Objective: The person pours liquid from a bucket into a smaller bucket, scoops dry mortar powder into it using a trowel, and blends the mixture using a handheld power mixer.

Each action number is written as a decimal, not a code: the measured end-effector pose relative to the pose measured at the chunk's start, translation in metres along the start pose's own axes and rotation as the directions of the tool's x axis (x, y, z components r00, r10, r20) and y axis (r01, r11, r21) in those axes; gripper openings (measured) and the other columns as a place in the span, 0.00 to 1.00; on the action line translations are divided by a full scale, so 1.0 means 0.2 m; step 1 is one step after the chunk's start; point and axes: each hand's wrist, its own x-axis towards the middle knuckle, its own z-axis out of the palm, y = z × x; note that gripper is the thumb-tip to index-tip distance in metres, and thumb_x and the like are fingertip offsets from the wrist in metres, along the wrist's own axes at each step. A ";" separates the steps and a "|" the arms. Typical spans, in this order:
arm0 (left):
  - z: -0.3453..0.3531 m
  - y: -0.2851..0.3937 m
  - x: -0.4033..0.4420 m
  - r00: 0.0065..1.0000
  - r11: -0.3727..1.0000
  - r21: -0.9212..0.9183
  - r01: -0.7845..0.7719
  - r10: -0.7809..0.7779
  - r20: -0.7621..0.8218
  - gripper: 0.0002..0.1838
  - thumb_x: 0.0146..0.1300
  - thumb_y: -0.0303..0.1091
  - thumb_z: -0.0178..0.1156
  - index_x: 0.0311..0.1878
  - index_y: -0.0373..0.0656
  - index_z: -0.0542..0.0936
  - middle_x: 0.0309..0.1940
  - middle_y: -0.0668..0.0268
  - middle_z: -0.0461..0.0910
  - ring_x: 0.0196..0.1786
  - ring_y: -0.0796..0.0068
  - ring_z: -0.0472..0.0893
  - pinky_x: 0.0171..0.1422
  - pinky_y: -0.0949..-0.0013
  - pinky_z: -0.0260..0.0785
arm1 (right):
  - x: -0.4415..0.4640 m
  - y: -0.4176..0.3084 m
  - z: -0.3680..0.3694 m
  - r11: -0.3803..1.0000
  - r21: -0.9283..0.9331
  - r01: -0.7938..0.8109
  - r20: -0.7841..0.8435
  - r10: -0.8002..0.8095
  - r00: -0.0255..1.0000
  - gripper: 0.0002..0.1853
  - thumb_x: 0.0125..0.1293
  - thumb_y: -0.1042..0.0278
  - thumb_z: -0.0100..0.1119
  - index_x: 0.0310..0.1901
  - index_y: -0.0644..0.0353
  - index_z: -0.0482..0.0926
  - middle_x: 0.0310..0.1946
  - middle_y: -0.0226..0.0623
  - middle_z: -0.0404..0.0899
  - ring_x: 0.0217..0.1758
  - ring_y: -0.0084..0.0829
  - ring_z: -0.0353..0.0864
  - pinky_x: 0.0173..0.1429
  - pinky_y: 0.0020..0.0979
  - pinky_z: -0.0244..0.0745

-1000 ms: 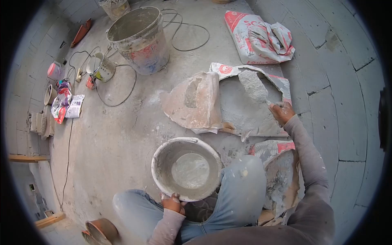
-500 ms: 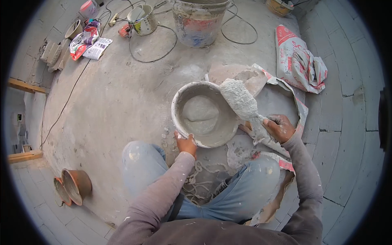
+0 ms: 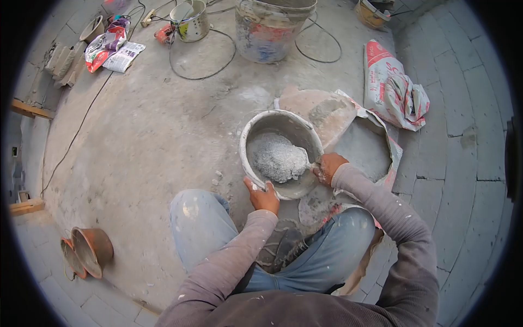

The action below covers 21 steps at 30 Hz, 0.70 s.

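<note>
A round mixing bucket point(image 3: 243, 147), its rim crusted with mortar, stands on the floor before my knees. My left hand point(image 3: 264, 197) is closed on the near-left part of its rim. My right hand point(image 3: 329, 168) is closed round the handle of a trowel point(image 3: 309, 165) at the right side of the bucket. The blade lies inside the bucket, hidden beneath a heap of pale grey powder point(image 3: 279, 158). To the right of the bucket, a torn-open bag point(image 3: 396, 155) has grey powder in it.
A crumpled red-and-white bag point(image 3: 389, 82) lies against the block wall. Beyond are a large stained bucket point(image 3: 269, 35), a smaller bucket point(image 3: 190, 24) and a looped cable point(image 3: 235, 52). Two brown buckets point(image 3: 98, 248) lie tipped at left.
My right hand has moved left with the loaded trowel, from over the torn bag into the bucket. Powder now covers the wet mix seen there before. My left hand stays on the rim.
</note>
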 end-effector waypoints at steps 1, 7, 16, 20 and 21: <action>0.01 -0.02 0.00 1.000 1.000 0.000 0.003 -0.003 0.006 0.40 0.61 0.30 0.58 0.71 0.28 0.48 0.62 0.36 0.64 0.64 0.46 0.69 0.68 0.62 0.59 | -0.01 -0.01 0.01 1.000 -0.001 -0.006 0.003 0.006 1.000 0.19 0.65 0.53 0.53 0.41 0.64 0.81 0.39 0.51 0.82 0.45 0.50 0.81 0.53 0.42 0.75; 0.02 -0.03 0.03 0.998 0.998 0.018 -0.057 0.057 0.016 0.40 0.60 0.30 0.59 0.70 0.27 0.48 0.63 0.35 0.63 0.65 0.44 0.67 0.69 0.61 0.58 | 0.02 0.06 0.12 0.986 -0.168 0.008 -0.318 -0.062 0.946 0.13 0.64 0.59 0.52 0.42 0.59 0.76 0.36 0.50 0.80 0.41 0.49 0.82 0.45 0.45 0.76; -0.01 0.02 0.04 0.999 0.999 0.045 -0.026 0.024 0.043 0.41 0.59 0.32 0.60 0.70 0.29 0.50 0.61 0.36 0.67 0.62 0.42 0.69 0.67 0.58 0.59 | -0.02 0.17 0.19 0.866 -0.476 0.152 -0.508 -0.412 0.757 0.14 0.58 0.70 0.55 0.47 0.53 0.74 0.44 0.40 0.75 0.45 0.42 0.78 0.46 0.44 0.72; 0.01 -0.13 0.11 0.998 0.999 0.016 -0.051 0.050 0.046 0.40 0.60 0.27 0.58 0.72 0.33 0.48 0.65 0.42 0.63 0.64 0.51 0.67 0.68 0.63 0.58 | -0.11 0.42 0.35 0.942 -0.308 0.134 -0.640 -0.310 0.703 0.19 0.50 0.67 0.64 0.45 0.53 0.73 0.40 0.38 0.74 0.41 0.39 0.77 0.41 0.40 0.72; 0.03 -0.16 0.13 0.997 0.998 0.000 -0.066 0.066 0.030 0.39 0.61 0.22 0.56 0.72 0.35 0.48 0.66 0.48 0.61 0.64 0.59 0.67 0.67 0.67 0.59 | -0.15 0.52 0.44 0.981 -0.148 0.122 -0.725 -0.192 0.661 0.20 0.48 0.66 0.66 0.44 0.53 0.73 0.40 0.38 0.74 0.40 0.39 0.77 0.40 0.39 0.72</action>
